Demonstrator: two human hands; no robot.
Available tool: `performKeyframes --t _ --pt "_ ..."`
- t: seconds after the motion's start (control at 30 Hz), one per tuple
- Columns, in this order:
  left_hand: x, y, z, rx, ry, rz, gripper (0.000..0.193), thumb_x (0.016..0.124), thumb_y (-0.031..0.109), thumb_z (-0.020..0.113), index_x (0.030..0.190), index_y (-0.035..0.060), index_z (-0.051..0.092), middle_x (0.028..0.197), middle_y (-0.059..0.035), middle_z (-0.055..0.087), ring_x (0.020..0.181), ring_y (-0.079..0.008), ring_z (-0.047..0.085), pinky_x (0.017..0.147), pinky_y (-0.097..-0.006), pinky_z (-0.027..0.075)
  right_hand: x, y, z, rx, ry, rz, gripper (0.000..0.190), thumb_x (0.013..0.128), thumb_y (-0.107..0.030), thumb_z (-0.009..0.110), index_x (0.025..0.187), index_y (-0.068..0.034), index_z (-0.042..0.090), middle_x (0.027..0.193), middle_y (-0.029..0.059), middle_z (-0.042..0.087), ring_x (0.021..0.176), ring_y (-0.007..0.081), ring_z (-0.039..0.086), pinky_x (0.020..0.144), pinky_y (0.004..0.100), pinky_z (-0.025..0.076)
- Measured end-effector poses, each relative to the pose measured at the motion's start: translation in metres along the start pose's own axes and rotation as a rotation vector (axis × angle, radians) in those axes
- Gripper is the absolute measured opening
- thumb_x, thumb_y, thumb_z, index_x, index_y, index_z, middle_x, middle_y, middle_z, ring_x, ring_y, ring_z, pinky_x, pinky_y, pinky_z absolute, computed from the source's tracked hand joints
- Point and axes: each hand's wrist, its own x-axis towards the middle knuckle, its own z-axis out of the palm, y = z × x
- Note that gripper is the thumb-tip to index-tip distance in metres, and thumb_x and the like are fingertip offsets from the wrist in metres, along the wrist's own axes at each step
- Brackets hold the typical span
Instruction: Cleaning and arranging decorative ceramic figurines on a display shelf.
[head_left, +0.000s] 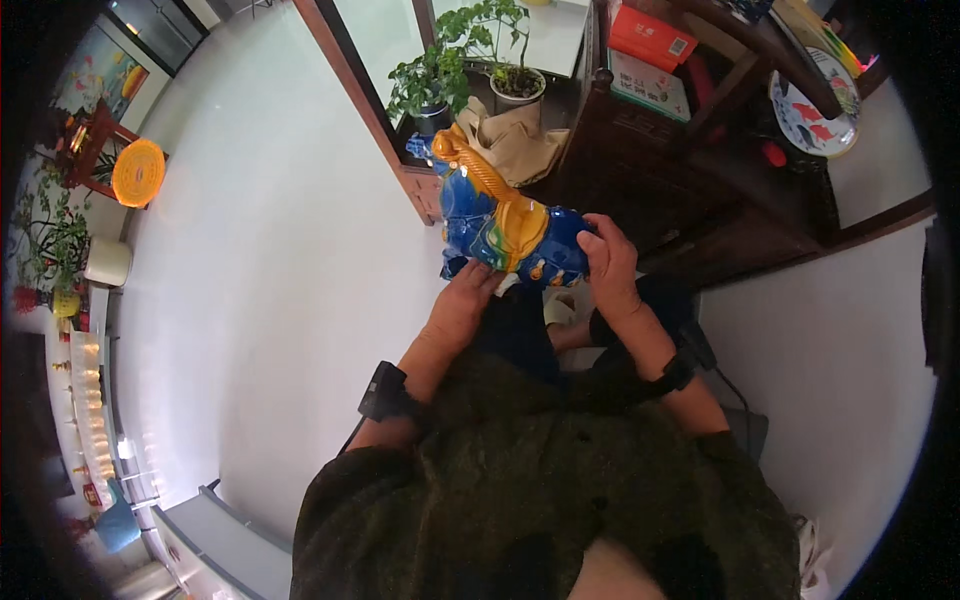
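A glazed ceramic horse figurine (517, 225), blue with a yellow saddle and mane, is held over my lap. Its head points to the upper left. My left hand (474, 292) supports its underside near the front legs, a scrap of white tissue or cloth (507, 284) showing beside the fingertips. At the rump, my right hand (611, 262) grips with the thumb on top and the fingers around the far end. The fingers under the figurine are partly hidden.
Just beyond the figurine, a dark carved wooden cabinet (645, 172) bears potted plants (517, 79), a crumpled beige cloth (517, 139), a red box (651, 37), a book (649, 86) and a fish-patterned plate (816, 105). A grey-topped bench or table (232, 532) stands at the lower left.
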Motion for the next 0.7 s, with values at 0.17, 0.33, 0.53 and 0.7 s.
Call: performKeyframes --t 0.17,0.33,0.53,0.7 --pt "-0.020 -0.008 -0.007 0.070 -0.028 0.029 0.044 0.071 -0.002 0.047 0.115 0.0034 0.048 0.123 -0.0128 0.043 0.118 -0.0303 0.037 0.093 -0.0343 0.038 -0.002 -0.003 -0.003 -0.026 -0.003 -0.022 0.029 0.080 -0.023 0.051 0.095 0.002 0.053 0.084 0.0183 0.057 0.076 0.0298 0.057 0.069 0.0355 0.045" --pt "-0.042 -0.008 -0.022 0.062 -0.076 0.043 0.043 0.071 -0.003 0.046 0.115 0.0027 0.048 0.129 -0.0138 0.037 0.119 -0.0297 0.036 0.094 -0.0340 0.036 -0.005 -0.005 -0.002 -0.001 -0.016 0.010 0.030 0.081 -0.024 0.051 0.096 0.002 0.053 0.084 0.0184 0.057 0.078 0.0302 0.057 0.069 0.0354 0.045" --pt "-0.063 -0.031 -0.027 -0.182 0.175 -0.103 0.034 0.073 -0.007 0.044 0.105 0.0002 0.053 0.114 -0.0171 0.050 0.104 -0.0304 0.050 0.086 -0.0334 0.044 -0.003 -0.001 -0.001 -0.047 -0.003 -0.061 0.030 0.081 -0.024 0.050 0.096 0.002 0.053 0.082 0.0186 0.057 0.076 0.0308 0.058 0.068 0.0355 0.045" --pt "-0.069 -0.062 -0.007 -0.928 0.728 -0.652 0.020 0.083 -0.004 0.042 0.096 -0.0020 0.057 0.102 -0.0103 0.057 0.093 -0.0179 0.055 0.081 -0.0295 0.046 -0.002 -0.001 -0.001 -0.028 -0.005 -0.017 0.030 0.080 -0.023 0.051 0.096 0.001 0.054 0.083 0.0187 0.057 0.076 0.0306 0.058 0.069 0.0353 0.045"
